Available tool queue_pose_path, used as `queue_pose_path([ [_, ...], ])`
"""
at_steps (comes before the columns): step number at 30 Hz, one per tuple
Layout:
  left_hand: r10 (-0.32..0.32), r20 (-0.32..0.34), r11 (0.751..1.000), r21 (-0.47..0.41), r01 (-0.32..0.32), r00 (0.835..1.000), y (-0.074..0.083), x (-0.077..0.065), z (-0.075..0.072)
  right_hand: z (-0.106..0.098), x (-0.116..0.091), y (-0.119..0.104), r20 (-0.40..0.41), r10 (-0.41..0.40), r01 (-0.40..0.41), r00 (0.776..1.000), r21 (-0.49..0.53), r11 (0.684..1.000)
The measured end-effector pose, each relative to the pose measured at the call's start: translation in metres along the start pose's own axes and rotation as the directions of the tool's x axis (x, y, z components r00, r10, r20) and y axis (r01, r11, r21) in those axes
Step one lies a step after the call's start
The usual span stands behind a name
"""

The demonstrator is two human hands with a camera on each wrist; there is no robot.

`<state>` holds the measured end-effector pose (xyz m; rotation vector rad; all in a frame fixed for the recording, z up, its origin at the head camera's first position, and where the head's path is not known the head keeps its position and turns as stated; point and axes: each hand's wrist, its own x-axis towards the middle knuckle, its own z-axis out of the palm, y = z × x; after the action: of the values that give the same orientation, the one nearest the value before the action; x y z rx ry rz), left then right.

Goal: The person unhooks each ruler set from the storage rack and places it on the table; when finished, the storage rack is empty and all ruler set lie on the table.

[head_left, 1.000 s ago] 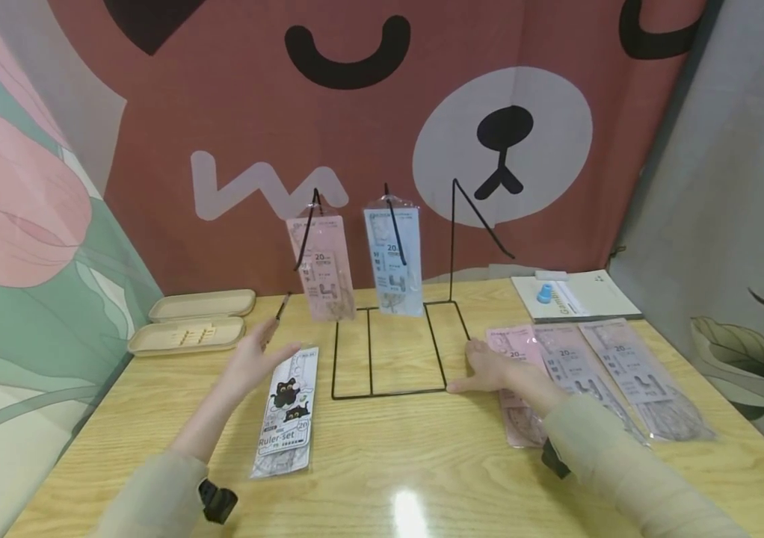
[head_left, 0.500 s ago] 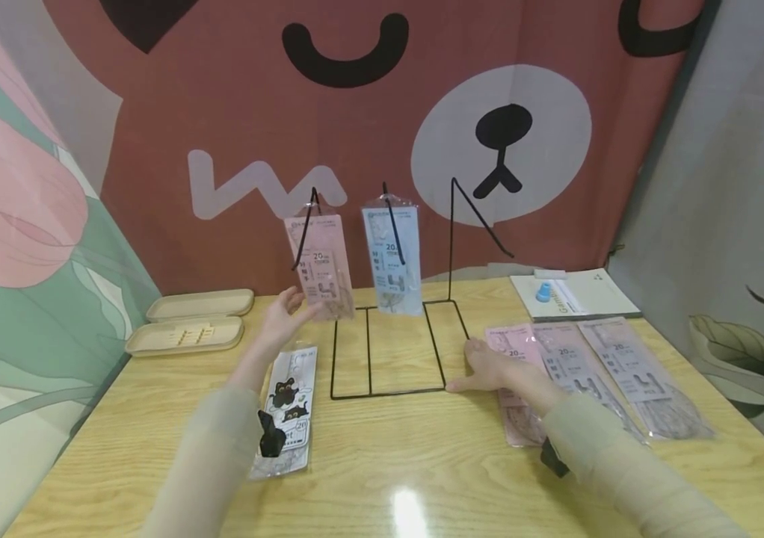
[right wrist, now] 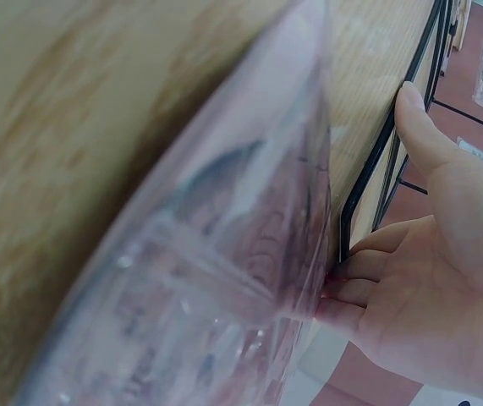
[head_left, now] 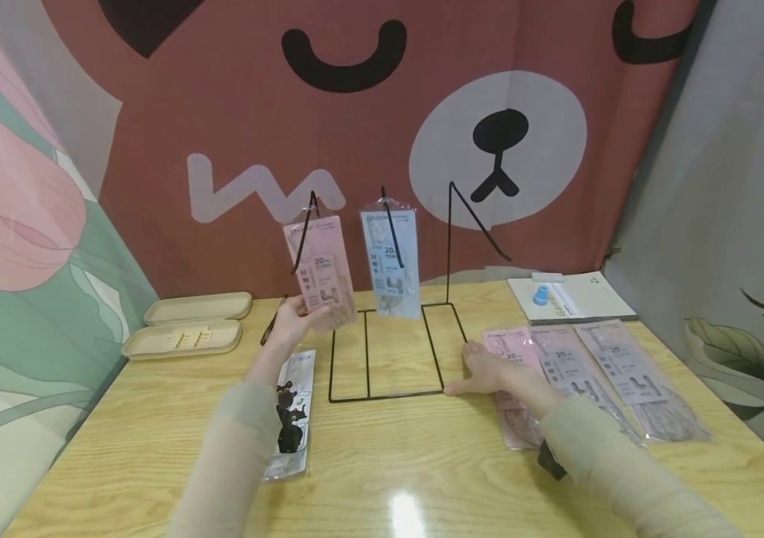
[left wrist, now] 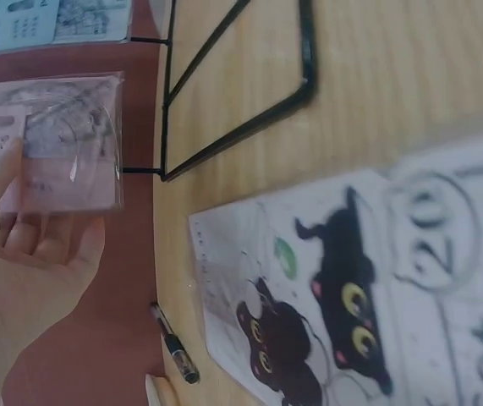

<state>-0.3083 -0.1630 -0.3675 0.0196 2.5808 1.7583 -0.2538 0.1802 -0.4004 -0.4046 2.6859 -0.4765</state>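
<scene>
My left hand (head_left: 290,323) pinches the lower part of a pink ruler-set pack (head_left: 318,261) that hangs on the left hook of a black wire rack (head_left: 385,395). In the left wrist view the thumb lies on the pack's front and the fingers are behind it. A blue ruler-set pack (head_left: 392,258) hangs on the middle hook. My right hand (head_left: 486,370) rests on the rack's right base wire, thumb at the front corner and fingers spread further back. Under the left forearm lies a white ruler-set pack (left wrist: 309,304) with black cats, partly covered.
Several pink packs lie at the right, one pink pack (head_left: 513,347) partly under the right forearm. An open beige pencil case (head_left: 183,336) stands at the left, a pen (left wrist: 173,345) near it. A notebook (head_left: 597,293) with a small blue object (head_left: 541,295) is at the back right.
My left hand has moved right from beside the pencil case to the hanging pink pack and taken hold of its lower part. The right hand stays on the rack base.
</scene>
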Motion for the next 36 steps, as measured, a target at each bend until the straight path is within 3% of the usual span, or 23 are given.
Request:
queue_pose_path([
  [9, 0.029, -0.027, 0.997, 0.068, -0.027, 0.999, -0.010, -0.015, 0.003, 0.000, 0.000, -0.001, -0.007, -0.011, 0.011, 1.000, -0.005, 1.000],
  [15, 0.132, -0.010, 0.990, 0.058, -0.131, 0.991, -0.016, -0.038, 0.001, 0.001, 0.000, 0.000, 0.003, -0.012, 0.012, 1.000, -0.009, 1.000],
  [18, 0.186, 0.022, 0.982, 0.033, -0.187, 0.982, -0.020, -0.052, -0.002, 0.001, 0.000, 0.000, -0.001, -0.006, 0.006, 1.000, -0.006, 1.000],
  [26, 0.248, 0.112, 0.968, -0.003, -0.249, 0.962, -0.027, -0.091, -0.008, 0.001, 0.001, -0.001, -0.004, 0.007, -0.007, 1.000, 0.003, 1.000],
  [32, 0.357, 0.105, 0.934, -0.024, -0.356, 0.928, -0.032, -0.111, -0.012, 0.000, 0.001, -0.002, -0.004, 0.015, -0.015, 1.000, -0.001, 1.000],
  [36, 0.399, 0.071, 0.916, 0.009, -0.400, 0.914, -0.035, -0.123, -0.016, 0.000, 0.000, -0.003, 0.000, 0.012, -0.012, 1.000, 0.002, 1.000],
])
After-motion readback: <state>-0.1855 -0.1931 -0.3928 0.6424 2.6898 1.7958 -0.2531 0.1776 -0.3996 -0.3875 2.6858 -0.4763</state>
